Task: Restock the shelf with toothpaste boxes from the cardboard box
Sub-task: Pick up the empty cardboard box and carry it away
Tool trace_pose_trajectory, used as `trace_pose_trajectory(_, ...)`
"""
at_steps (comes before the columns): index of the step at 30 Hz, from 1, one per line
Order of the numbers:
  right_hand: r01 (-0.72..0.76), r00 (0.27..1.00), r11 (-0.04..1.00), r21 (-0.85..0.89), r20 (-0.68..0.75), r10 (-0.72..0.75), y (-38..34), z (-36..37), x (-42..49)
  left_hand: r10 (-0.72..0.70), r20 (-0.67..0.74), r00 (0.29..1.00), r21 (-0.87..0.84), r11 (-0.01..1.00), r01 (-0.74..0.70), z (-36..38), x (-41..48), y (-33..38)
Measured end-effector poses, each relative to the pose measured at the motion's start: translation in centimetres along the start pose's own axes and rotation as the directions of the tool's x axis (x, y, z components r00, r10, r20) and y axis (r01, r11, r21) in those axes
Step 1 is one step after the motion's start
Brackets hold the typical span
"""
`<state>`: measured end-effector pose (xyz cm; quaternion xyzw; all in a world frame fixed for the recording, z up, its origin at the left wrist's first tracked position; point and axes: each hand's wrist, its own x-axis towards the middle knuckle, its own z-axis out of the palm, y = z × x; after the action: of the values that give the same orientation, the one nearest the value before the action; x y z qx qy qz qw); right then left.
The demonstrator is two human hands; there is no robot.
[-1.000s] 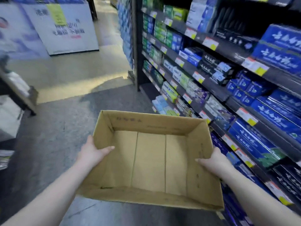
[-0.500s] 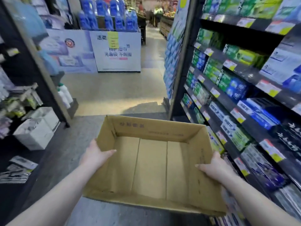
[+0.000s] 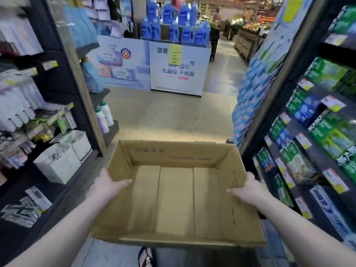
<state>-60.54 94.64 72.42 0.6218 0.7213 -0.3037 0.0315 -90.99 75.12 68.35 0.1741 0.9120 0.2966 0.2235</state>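
While the left hand point(image 3: 107, 186) and the right hand point(image 3: 248, 189) grip it by its two side walls, the box point(image 3: 173, 153) hangs level above the aisle floor point(image 3: 169, 116) with its open top up. Each thumb lies over the rim on the inside, the left thumb point(image 3: 125, 183) pointing right and the right thumb point(image 3: 234, 190) pointing left. The fingers go down the outside of the walls and are hidden by the cardboard, so each hand pinches its wall between thumb and fingers. Inside the box the bare bottom flaps show as three strips side by side, and faint print runs along the inner face of the far wall.

Toothpaste boxes point(image 3: 331, 135), mostly green and white with some blue, stand in rows on the shelf point(image 3: 317, 160) to the right, near the box's right wall but apart from it. Yellow-and-white price tags point(image 3: 336, 180) line the shelf edges.

To the left, a dark rack point(image 3: 57, 89) holds hanging packets, blurred, and white cartons point(image 3: 59, 164) sit on a low ledge. Ahead, across the pale floor, a white display point(image 3: 177, 74) with blue print carries blue bottles point(image 3: 185, 33). Below the box's near edge a sandalled foot point(image 3: 146, 257) shows.
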Motion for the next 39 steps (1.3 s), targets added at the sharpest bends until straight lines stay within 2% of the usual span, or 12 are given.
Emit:
trace_pose_trajectory(9, -0.079, 0.997, 0.996, 0.046, -0.014, 0.08, -14.5, -1.8, 15.2, 0.045, 0.029, 0.999, -0.052, 0.998, -0.044, -3.1, 19.8, 8.6)
trace_pose_trajectory(17, -0.096, 0.994, 0.994, 0.048, -0.052, 0.098, -23.9, -4.3, 27.5, 0.105, 0.032, 0.994, -0.062, 0.993, -0.103, -3.2, 34.6, 16.6)
trace_pose_trajectory(31, -0.061, 0.997, 0.995, 0.079, 0.045, 0.058, -41.2, -9.4, 54.3, -0.01, 0.065, 0.998, -0.051, 0.999, 0.013, -1.1, 61.3, 30.5)
trace_pose_trajectory(39, -0.098, 0.995, 0.989, 0.108, 0.013, 0.097, -50.8, -10.3, 67.3, 0.018, 0.084, 0.996, -0.045, 0.999, -0.015, -0.9, 77.1, 36.4)
